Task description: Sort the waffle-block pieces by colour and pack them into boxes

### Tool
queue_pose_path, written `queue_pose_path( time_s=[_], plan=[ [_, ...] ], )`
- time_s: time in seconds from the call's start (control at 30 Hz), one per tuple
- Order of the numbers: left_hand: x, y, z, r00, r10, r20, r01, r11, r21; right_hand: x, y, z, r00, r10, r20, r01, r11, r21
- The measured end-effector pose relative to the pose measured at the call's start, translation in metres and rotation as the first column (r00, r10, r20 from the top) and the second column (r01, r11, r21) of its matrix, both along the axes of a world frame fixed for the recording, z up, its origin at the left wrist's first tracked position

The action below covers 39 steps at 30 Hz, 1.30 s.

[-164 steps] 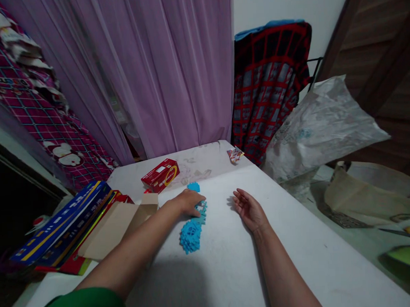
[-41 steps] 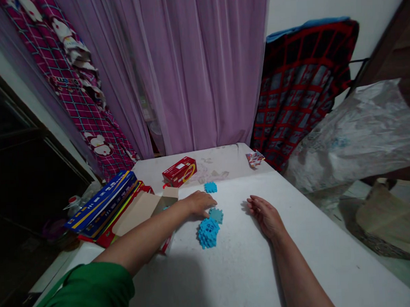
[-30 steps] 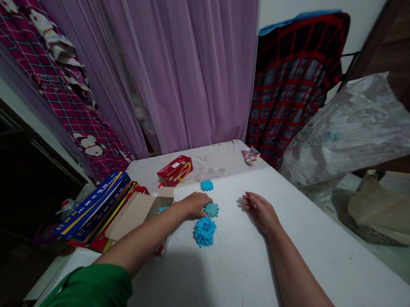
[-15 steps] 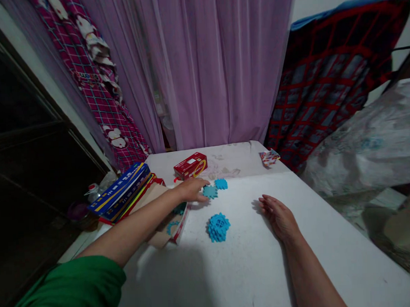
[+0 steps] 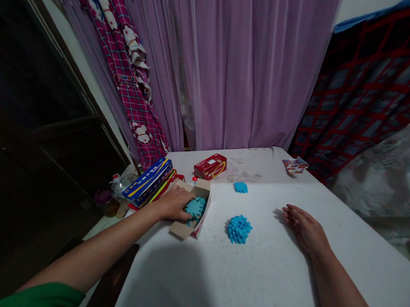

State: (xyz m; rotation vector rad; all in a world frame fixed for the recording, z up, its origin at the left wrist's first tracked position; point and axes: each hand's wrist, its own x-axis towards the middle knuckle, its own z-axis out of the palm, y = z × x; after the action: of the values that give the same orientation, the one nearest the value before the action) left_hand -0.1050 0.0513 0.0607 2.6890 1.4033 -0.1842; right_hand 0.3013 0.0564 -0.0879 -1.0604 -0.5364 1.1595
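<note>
My left hand (image 5: pixel 175 203) is at an open cardboard box (image 5: pixel 202 184), its thumb and fingers closed on the edge of a flat blue toothed piece (image 5: pixel 195 207). Other blue pieces lie in the box, partly hidden under that one. Another flat blue toothed piece (image 5: pixel 241 187) lies alone on the table. Nearer to me stands a pile of blue toothed pieces (image 5: pixel 240 229), stacked on each other. To the right of the pile, my right hand (image 5: pixel 306 230) rests on its side on the table, fingers loosely bent, with nothing in it.
A red box (image 5: pixel 210 167) sits at the back of the white table (image 5: pixel 251 278). Blue boxes (image 5: pixel 150 182) are stacked at the left edge, beside a plastic bottle (image 5: pixel 118 184). A crumpled colourful wrapper (image 5: pixel 295 166) lies at the far right. A purple curtain (image 5: pixel 235 70) hangs behind.
My left hand has carried a blue toothed piece from the table leftward to the open box. My right hand stays on the table. The view has turned a little to the left.
</note>
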Motion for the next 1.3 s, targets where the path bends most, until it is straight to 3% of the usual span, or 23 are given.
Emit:
queue_pose_path(
  time_s=[0.13, 0.27, 0.47, 0.6, 0.7, 0.83, 1.0, 1.3],
  plan=[
    [-0.007, 0.002, -0.002, 0.999, 0.038, -0.019, -0.038, 0.999, 0.015, 0.001, 0.001, -0.002, 1.000, 0.007, -0.001, -0.007, 1.000, 0.019],
    [0.000, -0.002, 0.007, 0.996, 0.088, -0.012, -0.087, 0.995, 0.050, 0.001, 0.002, -0.001, 1.000, 0.009, -0.002, -0.009, 1.000, 0.011],
    [0.067, -0.022, 0.007, 0.980, -0.096, 0.173, 0.084, 0.994, 0.076, -0.001, 0.002, 0.003, 1.000, 0.009, -0.012, -0.008, 1.000, 0.006],
    [0.114, -0.022, -0.015, 0.969, -0.172, 0.179, 0.182, 0.982, -0.040, 0.000, 0.002, 0.003, 1.000, 0.011, -0.027, -0.011, 1.000, 0.005],
    [0.129, -0.011, -0.034, 0.969, -0.220, 0.108, 0.234, 0.962, -0.141, 0.000, 0.003, 0.002, 1.000, 0.017, -0.025, -0.016, 1.000, 0.011],
    [0.135, 0.001, -0.042, 0.948, -0.313, 0.051, 0.317, 0.925, -0.211, 0.000, 0.004, 0.002, 1.000, 0.016, -0.023, -0.015, 1.000, 0.012],
    [0.137, 0.004, -0.037, 0.943, -0.333, 0.001, 0.330, 0.932, -0.148, -0.001, 0.004, 0.003, 1.000, 0.004, -0.029, -0.004, 1.000, 0.012],
    [0.132, -0.009, -0.046, 0.975, -0.188, 0.122, 0.200, 0.975, -0.100, -0.001, 0.003, 0.005, 1.000, 0.009, -0.027, -0.009, 1.000, -0.001]
  ],
)
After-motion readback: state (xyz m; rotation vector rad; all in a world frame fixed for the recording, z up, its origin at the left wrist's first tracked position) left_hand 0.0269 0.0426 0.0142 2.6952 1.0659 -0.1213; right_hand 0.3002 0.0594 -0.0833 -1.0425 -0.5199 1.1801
